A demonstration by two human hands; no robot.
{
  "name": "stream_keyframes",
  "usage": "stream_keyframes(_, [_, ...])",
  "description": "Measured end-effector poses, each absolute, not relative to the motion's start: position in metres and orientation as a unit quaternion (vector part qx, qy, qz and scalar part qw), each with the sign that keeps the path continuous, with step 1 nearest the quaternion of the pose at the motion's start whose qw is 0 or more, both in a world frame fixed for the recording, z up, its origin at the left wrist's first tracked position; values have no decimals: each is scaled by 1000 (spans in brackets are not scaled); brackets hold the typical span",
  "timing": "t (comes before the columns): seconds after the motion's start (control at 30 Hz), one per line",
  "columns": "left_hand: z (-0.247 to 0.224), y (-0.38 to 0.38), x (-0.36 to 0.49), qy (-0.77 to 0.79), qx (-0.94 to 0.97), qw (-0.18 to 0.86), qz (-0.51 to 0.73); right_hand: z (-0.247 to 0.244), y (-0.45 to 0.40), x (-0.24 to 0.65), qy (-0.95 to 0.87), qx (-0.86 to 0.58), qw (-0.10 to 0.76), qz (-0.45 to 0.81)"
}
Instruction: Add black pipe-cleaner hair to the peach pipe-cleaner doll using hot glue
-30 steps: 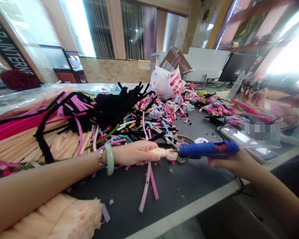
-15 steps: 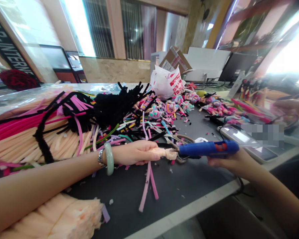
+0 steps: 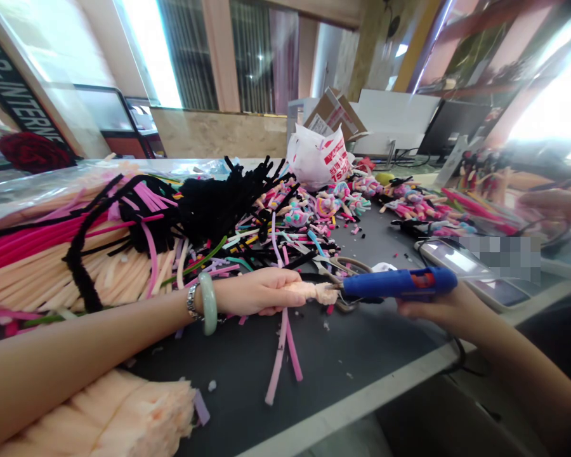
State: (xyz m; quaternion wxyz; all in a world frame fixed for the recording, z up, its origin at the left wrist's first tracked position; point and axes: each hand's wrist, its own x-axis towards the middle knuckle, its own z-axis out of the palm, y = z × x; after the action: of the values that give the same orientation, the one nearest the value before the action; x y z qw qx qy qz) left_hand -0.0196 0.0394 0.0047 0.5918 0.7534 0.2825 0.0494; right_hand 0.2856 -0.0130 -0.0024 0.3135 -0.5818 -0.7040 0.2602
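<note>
My left hand is closed around a small cream fuzzy piece that looks like bent pipe cleaner, its end sticking out to the right. My right hand grips a blue glue gun from behind. The gun's nozzle touches or nearly touches the cream piece's free end. Below my left hand, two pink pipe cleaners hang or lie over the dark table; I cannot tell whether they join the held piece. Scissors lie just behind the nozzle, partly hidden.
Bundles of cream pipe cleaners and black ones fill the left. Another cream bundle lies near front. Small colourful figures spread behind, before a white plastic bag. A phone and another person's hand are at right.
</note>
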Motion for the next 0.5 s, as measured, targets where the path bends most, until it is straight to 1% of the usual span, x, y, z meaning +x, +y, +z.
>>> stream_keyframes(0.17, [7, 39, -19, 287, 756, 586, 52, -2, -14, 286, -687, -568, 328, 314])
stream_keyframes(0.5, [5, 40, -20, 282, 755, 590, 57, -2, -13, 286, -686, -563, 337, 313])
